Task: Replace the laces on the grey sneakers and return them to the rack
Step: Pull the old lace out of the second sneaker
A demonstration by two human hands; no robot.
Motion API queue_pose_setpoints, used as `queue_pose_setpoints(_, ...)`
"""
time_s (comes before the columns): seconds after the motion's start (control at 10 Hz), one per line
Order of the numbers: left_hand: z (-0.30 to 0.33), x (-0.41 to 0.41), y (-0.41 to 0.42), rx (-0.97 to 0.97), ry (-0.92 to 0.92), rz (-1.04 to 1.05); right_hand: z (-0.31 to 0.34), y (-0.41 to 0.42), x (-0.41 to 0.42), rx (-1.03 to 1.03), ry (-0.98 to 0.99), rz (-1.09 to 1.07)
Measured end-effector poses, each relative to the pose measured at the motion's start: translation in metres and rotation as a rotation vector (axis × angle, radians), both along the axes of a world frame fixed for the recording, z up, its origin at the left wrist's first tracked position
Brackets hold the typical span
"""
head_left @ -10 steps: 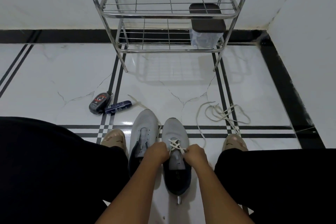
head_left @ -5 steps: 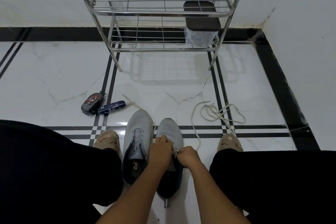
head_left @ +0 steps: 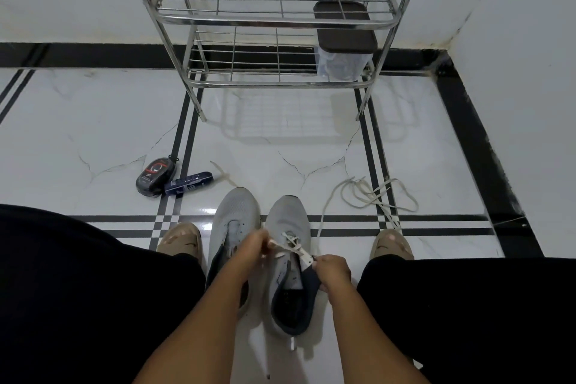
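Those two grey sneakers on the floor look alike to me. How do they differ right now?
The right sneaker has a white lace crossed through its front eyelets; the left sneaker shows no lace. The right hand pinches the lace at the right sneaker's collar, and the left hand pulls the lace's other end from over the left sneaker. The left sneaker's toe reaches slightly farther forward. Both are grey with dark linings, side by side, toes toward the rack.

A home corner: tiled floor [head_left: 109, 121], steel shoe rack [head_left: 274, 22] against wall.
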State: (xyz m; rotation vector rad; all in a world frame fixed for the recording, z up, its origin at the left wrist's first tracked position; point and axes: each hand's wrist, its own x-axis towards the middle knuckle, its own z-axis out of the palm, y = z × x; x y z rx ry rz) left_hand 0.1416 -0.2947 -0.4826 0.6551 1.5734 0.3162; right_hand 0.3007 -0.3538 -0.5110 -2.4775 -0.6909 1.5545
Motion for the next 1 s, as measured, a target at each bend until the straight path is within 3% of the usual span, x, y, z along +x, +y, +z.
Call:
queue_pose_setpoints(0.1,0.002,0.006,-0.005,0.292,0.481,-0.584,0.01,0.003,-0.008,0.085,0.098,0.025)
queue_pose_setpoints(0.2,-0.007,0.018,-0.013,0.72,0.85,-0.843,0.007,0.0,-0.013,0.088,0.133,0.05)
queue_pose_setpoints(0.3,-0.023,0.023,-0.024,0.741,0.898,-1.001,0.004,0.0,-0.011,0.094,0.15,-0.022)
queue_pose_setpoints(0.4,-0.036,0.02,-0.035,0.672,0.902,-1.023,0.004,-0.002,-0.009,0.082,0.191,-0.2)
queue_pose_setpoints(0.5,-0.038,0.017,-0.039,0.669,0.803,-0.95,0.004,-0.003,-0.007,0.074,0.177,-0.23)
queue_pose_setpoints(0.6,-0.025,0.022,-0.029,0.552,0.473,-0.415,0.004,-0.003,-0.005,0.05,0.208,-0.222)
queue_pose_setpoints(0.7,0.006,0.007,-0.002,0.099,-0.184,0.737,0.004,-0.004,0.002,0.02,0.107,-0.228)
queue_pose_setpoints(0.8,0.011,-0.017,0.015,0.033,-0.264,0.821,0.003,-0.005,0.005,0.029,0.077,-0.194)
queue_pose_setpoints(0.9,-0.003,-0.003,0.009,0.288,0.393,-0.311,0.006,-0.002,0.0,0.051,0.047,-0.005)
queue_pose_setpoints(1.0,-0.011,0.023,-0.019,0.375,0.555,-0.872,0.012,0.0,-0.003,0.077,0.018,0.056)
